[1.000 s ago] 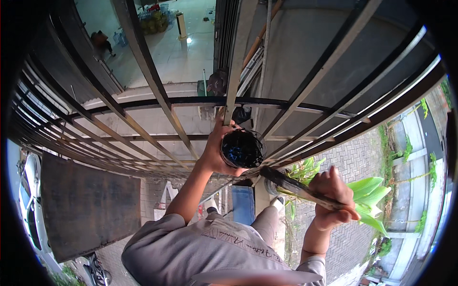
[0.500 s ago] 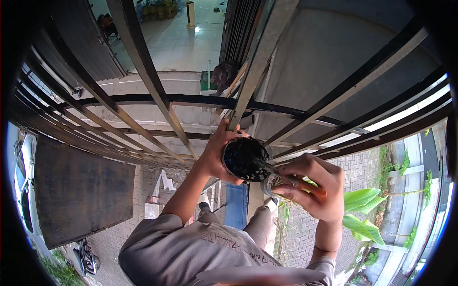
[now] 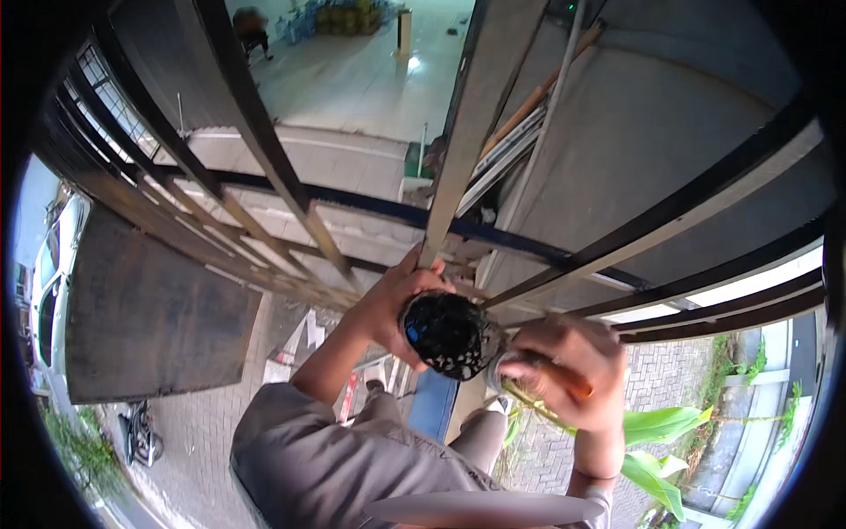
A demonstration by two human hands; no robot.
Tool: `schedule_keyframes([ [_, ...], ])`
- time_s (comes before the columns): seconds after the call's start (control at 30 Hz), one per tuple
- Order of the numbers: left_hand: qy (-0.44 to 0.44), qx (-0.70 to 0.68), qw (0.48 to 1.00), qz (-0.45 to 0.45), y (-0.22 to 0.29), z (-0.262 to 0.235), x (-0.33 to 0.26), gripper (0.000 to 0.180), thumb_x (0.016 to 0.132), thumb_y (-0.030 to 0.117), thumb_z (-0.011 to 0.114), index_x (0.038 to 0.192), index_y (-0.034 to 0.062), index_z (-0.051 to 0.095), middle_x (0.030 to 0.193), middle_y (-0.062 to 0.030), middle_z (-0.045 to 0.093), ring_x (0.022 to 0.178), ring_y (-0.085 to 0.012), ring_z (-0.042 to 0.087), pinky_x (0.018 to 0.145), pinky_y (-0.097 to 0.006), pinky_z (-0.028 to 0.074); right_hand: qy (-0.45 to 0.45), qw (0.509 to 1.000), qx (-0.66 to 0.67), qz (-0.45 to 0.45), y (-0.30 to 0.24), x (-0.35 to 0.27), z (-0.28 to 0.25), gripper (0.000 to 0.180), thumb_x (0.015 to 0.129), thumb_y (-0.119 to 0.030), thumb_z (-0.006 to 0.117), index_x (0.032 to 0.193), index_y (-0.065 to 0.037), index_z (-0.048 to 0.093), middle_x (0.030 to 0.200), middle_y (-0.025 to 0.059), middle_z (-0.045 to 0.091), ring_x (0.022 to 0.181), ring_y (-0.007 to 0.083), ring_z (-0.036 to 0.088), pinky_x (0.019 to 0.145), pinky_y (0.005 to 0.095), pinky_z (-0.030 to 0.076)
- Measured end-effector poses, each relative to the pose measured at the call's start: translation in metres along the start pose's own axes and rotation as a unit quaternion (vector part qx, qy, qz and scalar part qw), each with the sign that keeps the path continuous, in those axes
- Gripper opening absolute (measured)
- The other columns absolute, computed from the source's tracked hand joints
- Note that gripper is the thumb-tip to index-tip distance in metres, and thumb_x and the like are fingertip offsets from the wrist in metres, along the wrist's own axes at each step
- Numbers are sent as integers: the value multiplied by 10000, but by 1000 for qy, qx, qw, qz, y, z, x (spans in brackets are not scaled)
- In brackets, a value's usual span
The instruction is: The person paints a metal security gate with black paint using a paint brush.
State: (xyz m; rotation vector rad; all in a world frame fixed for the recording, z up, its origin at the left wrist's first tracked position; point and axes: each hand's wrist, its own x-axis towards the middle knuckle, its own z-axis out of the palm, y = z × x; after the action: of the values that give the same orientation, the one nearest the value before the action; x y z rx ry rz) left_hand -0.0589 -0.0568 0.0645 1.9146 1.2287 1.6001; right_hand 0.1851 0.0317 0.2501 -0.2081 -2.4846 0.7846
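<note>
Cup: just below the middle of the frame, its clear wall point(image 3: 483, 342) speckled with black, and black paint-like liquid point(image 3: 441, 326) inside.
Left hand: curled around the cup's left side, gripping it; its upper fingers lay close to the central bar point(image 3: 454, 176), though contact could not be told.
Right hand: right of centre, blurred point(image 3: 573, 370), fingers closed on a tool, probably a brush, whose orange handle end point(image 3: 579, 386) showed.
Working end: hidden or blurred near the cup's right rim; whether it was dipped could not be told.
Done, by judgement: the crossbar point(image 3: 379, 210) behind the cup looked dark along much of its length, as did some bar faces across the upper frame.
Left, by judgement: the central bar's pale face and the pale underside of the right-hand bar point(image 3: 705, 220) seemed uncoated, so coverage looked partial.
</note>
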Motion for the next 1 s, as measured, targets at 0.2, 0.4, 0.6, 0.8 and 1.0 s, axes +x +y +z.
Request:
schedule_keyframes([
  [0.2,27,17,999,18,-4,6,0,1049,339,642,933,1199,136,609,1186,-152,545,1154,-398,519,976,-497,447,25,999,26,-19,-8,7,-3,296,786,-252,858,853,-36,667,740,86,699,582,230,656,556,298,495],
  [0.4,30,48,998,32,0,1,7,974,416,664,904,1169,120,611,1158,-110,605,1142,-377,497,976,-492,443,36,999,-11,16,-16,10,15,302,743,-102,865,984,-38,694,696,84,614,579,198,621,521,329,479],
  [0.6,66,8,997,39,1,10,16,941,390,540,916,1167,109,605,1131,-104,618,1118,-363,502,958,-480,457,15,993,20,117,-14,4,16,304,750,-135,875,927,18,682,825,83,709,688,160,678,621,263,523],
  [0.8,85,12,996,30,-7,20,8,939,375,502,918,1164,100,605,1113,-101,633,1118,-353,508,958,-474,462,3,991,70,110,-5,-4,11,233,760,-39,786,963,27,696,856,105,721,706,159,697,663,253,542],
  [1.0,105,-51,993,-20,-6,22,4,965,391,556,930,1167,84,602,1104,-91,641,1125,-338,514,958,-467,463,-5,995,67,77,-2,-6,10,213,767,14,733,975,42,696,876,124,726,738,172,703,689,252,539],
])
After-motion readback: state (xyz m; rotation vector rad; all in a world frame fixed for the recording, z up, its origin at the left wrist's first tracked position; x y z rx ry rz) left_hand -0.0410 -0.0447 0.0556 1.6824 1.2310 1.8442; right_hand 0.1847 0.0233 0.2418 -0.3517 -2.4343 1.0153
